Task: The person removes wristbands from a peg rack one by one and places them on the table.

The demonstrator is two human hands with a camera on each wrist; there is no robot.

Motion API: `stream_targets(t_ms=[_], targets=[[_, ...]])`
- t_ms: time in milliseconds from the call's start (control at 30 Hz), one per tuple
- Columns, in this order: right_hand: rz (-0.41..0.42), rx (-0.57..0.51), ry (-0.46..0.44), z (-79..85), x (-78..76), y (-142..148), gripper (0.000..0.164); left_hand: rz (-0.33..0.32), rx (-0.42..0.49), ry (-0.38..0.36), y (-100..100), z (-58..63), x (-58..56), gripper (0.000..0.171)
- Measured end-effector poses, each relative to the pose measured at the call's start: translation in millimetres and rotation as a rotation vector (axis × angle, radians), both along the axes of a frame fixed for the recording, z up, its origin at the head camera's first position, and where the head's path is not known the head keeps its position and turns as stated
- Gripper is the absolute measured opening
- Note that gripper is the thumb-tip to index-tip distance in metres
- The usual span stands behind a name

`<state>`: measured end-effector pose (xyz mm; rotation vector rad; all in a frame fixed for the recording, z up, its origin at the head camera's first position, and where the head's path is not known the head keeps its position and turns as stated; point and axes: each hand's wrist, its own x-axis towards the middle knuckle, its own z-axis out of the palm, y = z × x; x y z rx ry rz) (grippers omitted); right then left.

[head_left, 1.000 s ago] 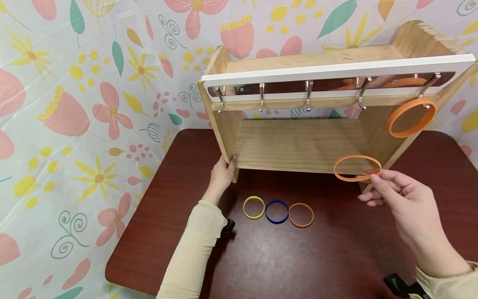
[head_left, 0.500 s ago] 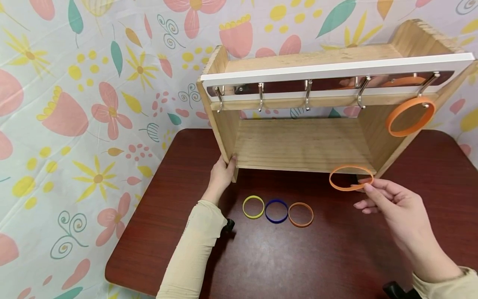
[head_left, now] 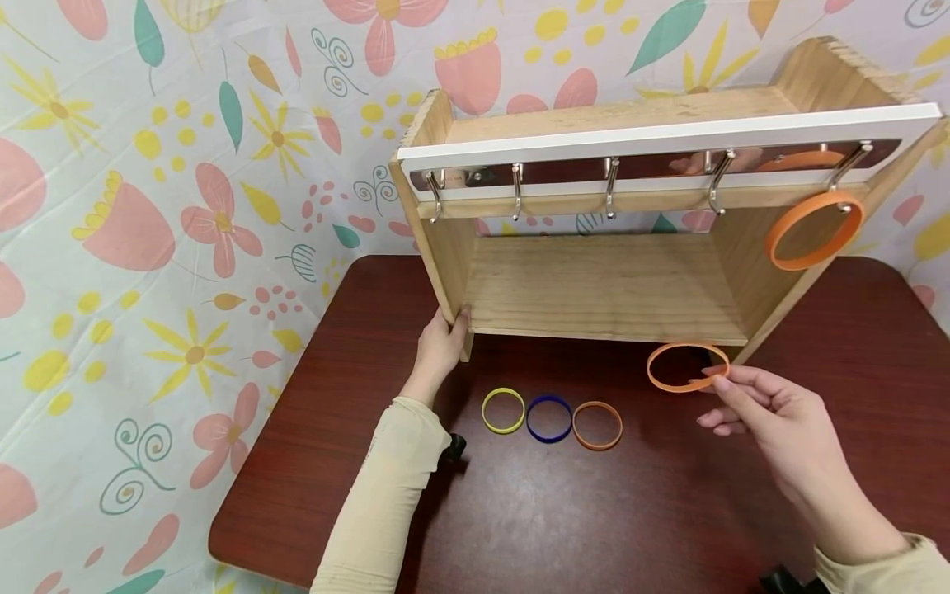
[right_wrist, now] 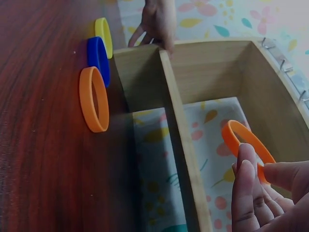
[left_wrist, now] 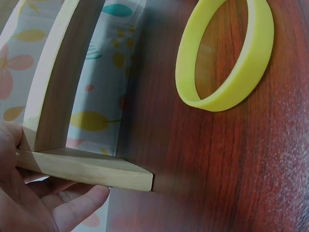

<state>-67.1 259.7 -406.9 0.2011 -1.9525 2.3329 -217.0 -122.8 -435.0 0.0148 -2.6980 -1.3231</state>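
Observation:
In the head view my left hand (head_left: 439, 351) holds the lower left side of a wooden shelf rack (head_left: 601, 285). The left wrist view shows its fingers under the end of that side board (left_wrist: 120, 176). My right hand (head_left: 779, 429) pinches an orange silicone wristband (head_left: 671, 388) between thumb and fingers, in front of the rack's lower right corner. Another orange wristband (head_left: 798, 264) hangs from the rightmost metal hook (head_left: 848, 165). On the table lie a yellow wristband (head_left: 503, 431), a blue wristband (head_left: 549, 440) and an orange wristband (head_left: 597, 448), in a row.
A white-edged rail (head_left: 564, 171) with several metal hooks runs across the rack's upper front. The rack stands on a dark red-brown table (head_left: 519, 520), against a flower-patterned cloth (head_left: 245, 124) that covers the wall.
My right hand has moved down and a little left with the orange wristband, away from the hook rail. My left hand stays on the rack's side.

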Motion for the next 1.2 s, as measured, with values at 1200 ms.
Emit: stream_targets(t_ms=[1200], targets=[[0.084, 0.355, -0.135, -36.8, -1.9, 7.5, 0.016, 0.006, -0.002, -0.005, 0.2, 0.3, 0.5, 0.038]])
